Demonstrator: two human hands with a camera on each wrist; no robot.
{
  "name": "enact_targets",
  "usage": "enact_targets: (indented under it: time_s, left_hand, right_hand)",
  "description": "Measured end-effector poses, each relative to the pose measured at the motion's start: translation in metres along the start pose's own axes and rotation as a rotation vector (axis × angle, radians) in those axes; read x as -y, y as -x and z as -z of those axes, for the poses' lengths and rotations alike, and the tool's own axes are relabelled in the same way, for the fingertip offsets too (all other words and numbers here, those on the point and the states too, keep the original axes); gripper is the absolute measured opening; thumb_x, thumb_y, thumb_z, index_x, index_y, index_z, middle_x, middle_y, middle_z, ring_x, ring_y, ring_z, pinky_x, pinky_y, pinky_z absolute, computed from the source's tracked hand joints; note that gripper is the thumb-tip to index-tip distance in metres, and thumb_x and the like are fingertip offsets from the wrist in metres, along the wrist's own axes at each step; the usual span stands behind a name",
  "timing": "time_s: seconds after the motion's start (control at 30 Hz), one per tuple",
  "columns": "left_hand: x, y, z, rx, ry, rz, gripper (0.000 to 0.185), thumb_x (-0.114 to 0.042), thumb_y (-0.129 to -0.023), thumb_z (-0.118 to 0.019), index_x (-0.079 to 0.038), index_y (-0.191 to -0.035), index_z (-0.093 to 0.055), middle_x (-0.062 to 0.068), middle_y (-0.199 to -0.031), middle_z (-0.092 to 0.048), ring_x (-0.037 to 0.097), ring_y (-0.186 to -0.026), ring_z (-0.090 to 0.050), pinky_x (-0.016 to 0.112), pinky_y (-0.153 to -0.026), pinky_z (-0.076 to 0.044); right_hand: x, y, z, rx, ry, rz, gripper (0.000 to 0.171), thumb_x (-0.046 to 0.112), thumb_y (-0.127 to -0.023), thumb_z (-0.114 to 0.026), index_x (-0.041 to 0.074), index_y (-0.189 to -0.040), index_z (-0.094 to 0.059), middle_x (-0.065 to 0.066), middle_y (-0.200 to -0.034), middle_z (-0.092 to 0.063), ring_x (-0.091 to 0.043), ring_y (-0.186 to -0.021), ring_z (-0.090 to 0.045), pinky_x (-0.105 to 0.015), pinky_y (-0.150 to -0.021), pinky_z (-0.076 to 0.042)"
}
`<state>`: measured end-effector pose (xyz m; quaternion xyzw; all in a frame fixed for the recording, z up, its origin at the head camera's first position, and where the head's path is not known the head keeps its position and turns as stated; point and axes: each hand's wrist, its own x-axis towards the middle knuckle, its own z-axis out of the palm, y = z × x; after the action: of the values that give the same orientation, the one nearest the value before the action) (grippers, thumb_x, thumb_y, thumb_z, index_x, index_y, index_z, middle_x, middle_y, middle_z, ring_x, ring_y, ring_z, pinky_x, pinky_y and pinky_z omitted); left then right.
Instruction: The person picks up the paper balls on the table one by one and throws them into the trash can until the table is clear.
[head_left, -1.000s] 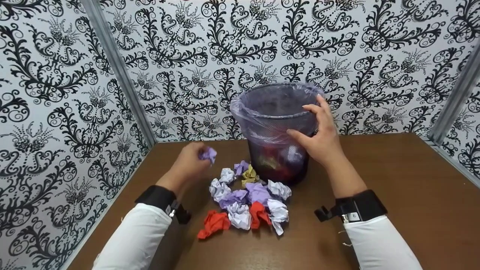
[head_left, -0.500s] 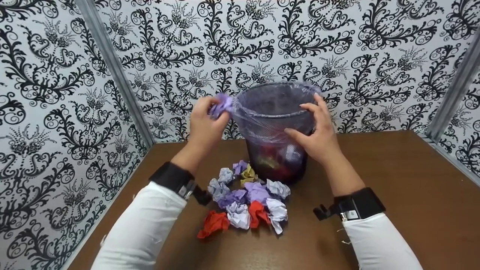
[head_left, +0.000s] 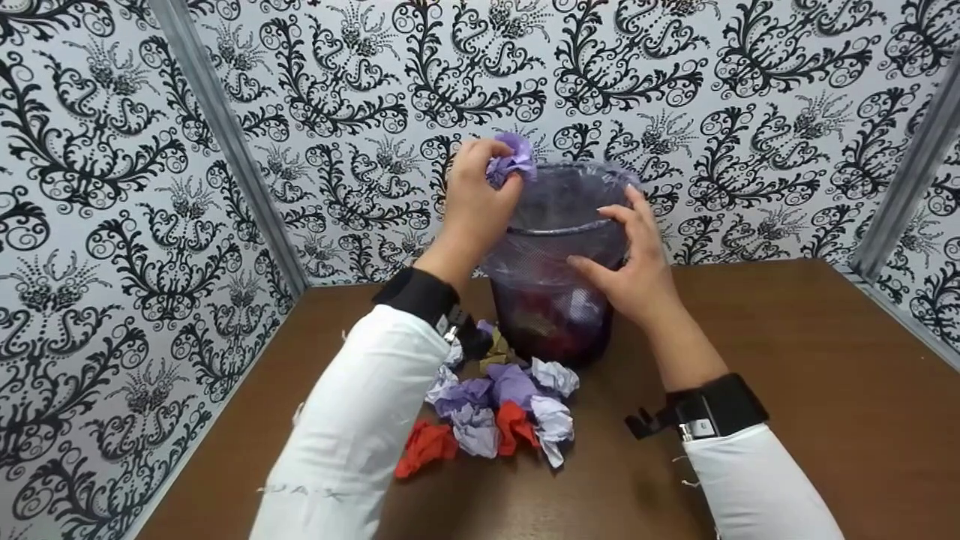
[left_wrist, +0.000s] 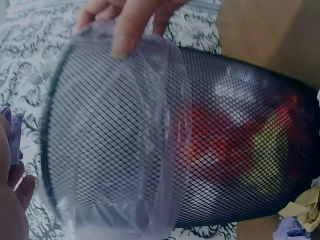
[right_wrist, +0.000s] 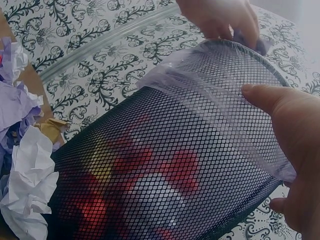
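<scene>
In the head view my left hand [head_left: 476, 187] pinches a crumpled purple paper ball [head_left: 514, 156] above the left rim of a mesh waste bin [head_left: 555, 300]. A thin purple bag [head_left: 559, 259] lines the bin and folds over its rim. My right hand [head_left: 637, 274] grips the bin's right side, thumb on the front and fingers at the rim. Through the mesh in the right wrist view, red paper [right_wrist: 182, 170], white paper [right_wrist: 155, 200] and yellow paper [right_wrist: 102, 162] show inside. The left forearm hides part of the pile on the table.
Several crumpled paper balls lie on the brown table [head_left: 787, 360] before the bin, among them purple paper [head_left: 514, 384], red paper [head_left: 427, 446], white paper [head_left: 553, 427] and mustard paper [head_left: 496, 351]. Patterned walls [head_left: 337, 150] enclose the back and left side.
My left hand has lifted the purple paper ball from the table left of the bin, up and rightward to above the rim. The right hand has stayed on the bin.
</scene>
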<state>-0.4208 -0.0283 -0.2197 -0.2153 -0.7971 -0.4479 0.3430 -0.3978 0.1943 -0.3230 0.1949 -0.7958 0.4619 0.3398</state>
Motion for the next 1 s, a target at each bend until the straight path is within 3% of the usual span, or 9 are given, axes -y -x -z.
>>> enact_targets:
  time_s: [0.17,0.43,0.6,0.7,0.83,1.0]
  left_hand:
    - [0.011,-0.002,-0.003,0.047,-0.089,0.071,0.020,-0.008,-0.085,-0.070,-0.012,-0.104,-0.066,0.000,-0.115,-0.056,0.012,-0.110,-0.054,0.015,-0.092,-0.047]
    - [0.014,-0.006,-0.006,0.110,-0.179,0.109,0.027,-0.016,-0.083,-0.072,-0.010,-0.110,-0.071,0.002,-0.117,-0.061,0.015,-0.112,-0.054,0.021,-0.098,-0.044]
    - [0.012,-0.004,-0.008,0.193,-0.125,0.185,0.027,-0.017,-0.088,-0.067,-0.007,-0.114,-0.069,0.003,-0.110,-0.065,0.012,-0.098,-0.060,0.021,-0.083,-0.052]
    - [0.012,-0.001,-0.007,0.222,-0.113,0.200,0.028,-0.017,-0.091,-0.063,-0.007,-0.116,-0.068,0.005,-0.113,-0.066,0.012,-0.096,-0.061,0.023,-0.081,-0.053]
    - [0.013,0.004,-0.001,0.242,-0.139,0.180,0.031,-0.025,-0.092,-0.063,-0.013,-0.121,-0.066,0.004,-0.125,-0.063,0.013,-0.112,-0.057,0.026,-0.095,-0.048]
    - [0.017,0.012,0.018,0.234,-0.138,0.132,0.028,-0.028,-0.092,-0.065,-0.020,-0.118,-0.066,-0.002,-0.125,-0.062,0.012,-0.115,-0.056,0.031,-0.099,-0.047]
  right_hand:
    - [0.003,-0.001,-0.003,0.017,-0.004,0.000,0.069,0.048,-0.068,-0.085,0.028,-0.127,-0.053,0.010,-0.160,-0.017,-0.021,-0.146,-0.019,-0.060,-0.114,-0.020]
    - [0.006,-0.004,0.000,0.018,-0.009,0.002,0.070,0.049,-0.068,-0.085,0.028,-0.126,-0.052,0.010,-0.160,-0.017,-0.021,-0.145,-0.020,-0.061,-0.113,-0.022]
    - [0.003,-0.004,0.003,0.021,-0.001,-0.018,0.071,0.051,-0.068,-0.084,0.027,-0.127,-0.052,0.015,-0.159,-0.015,-0.021,-0.145,-0.020,-0.062,-0.113,-0.022]
    - [0.001,-0.003,0.004,0.024,-0.005,-0.024,0.072,0.051,-0.068,-0.084,0.026,-0.127,-0.052,0.017,-0.159,-0.015,-0.022,-0.145,-0.020,-0.062,-0.113,-0.022]
    - [0.000,-0.002,0.004,0.021,-0.012,-0.026,0.071,0.050,-0.068,-0.085,0.025,-0.127,-0.052,0.015,-0.159,-0.015,-0.022,-0.145,-0.020,-0.062,-0.112,-0.023]
    - [0.000,0.000,0.003,0.021,-0.025,-0.018,0.071,0.046,-0.069,-0.086,0.025,-0.127,-0.053,0.009,-0.160,-0.016,-0.024,-0.145,-0.020,-0.061,-0.113,-0.022]
